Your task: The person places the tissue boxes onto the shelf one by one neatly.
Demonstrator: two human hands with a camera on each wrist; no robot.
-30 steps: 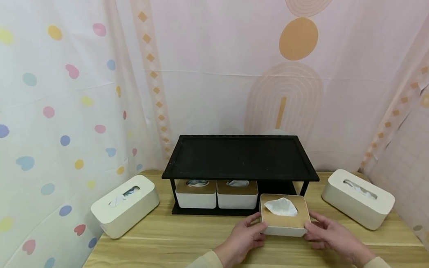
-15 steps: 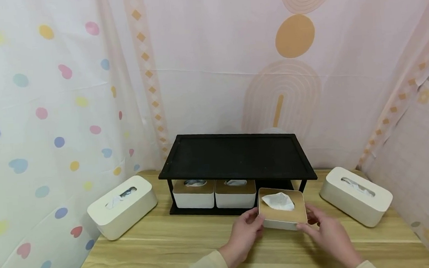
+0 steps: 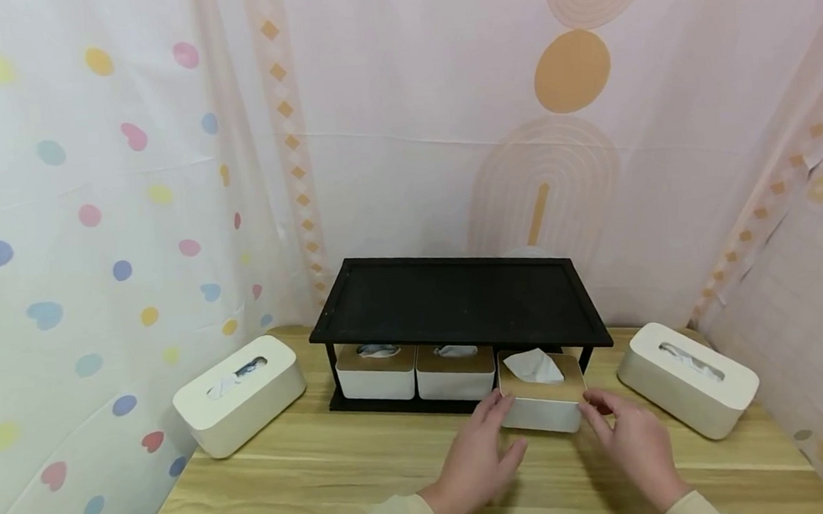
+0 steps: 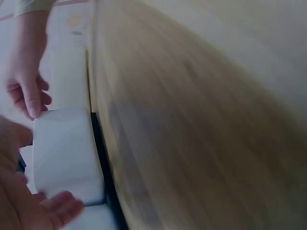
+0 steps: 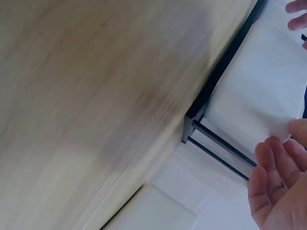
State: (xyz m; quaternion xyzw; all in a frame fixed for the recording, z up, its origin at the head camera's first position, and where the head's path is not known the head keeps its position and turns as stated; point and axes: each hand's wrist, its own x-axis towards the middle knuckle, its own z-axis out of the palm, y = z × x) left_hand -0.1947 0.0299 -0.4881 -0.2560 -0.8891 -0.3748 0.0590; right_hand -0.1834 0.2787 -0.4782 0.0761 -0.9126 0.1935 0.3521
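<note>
A white tissue box with a wood-look lid and a tissue poking out sits at the right end of the black rack, its front jutting past the rack's edge. My left hand touches the box's left front corner with extended fingers, the thumb spread away from it. At the right front corner, my right hand pinches the box between thumb and bent fingers. In the right wrist view, the thumb and fingers of the right hand meet at the box's white corner.
Two matching tissue boxes, one left and one middle, stand side by side under the rack's top. Longer white tissue boxes flank the rack on the left and right. Patterned curtains enclose the wooden table.
The held tissue box has moved back toward the rack, its front face now showing more. My left thumb has come off the box, while the right hand stays at its corner.
</note>
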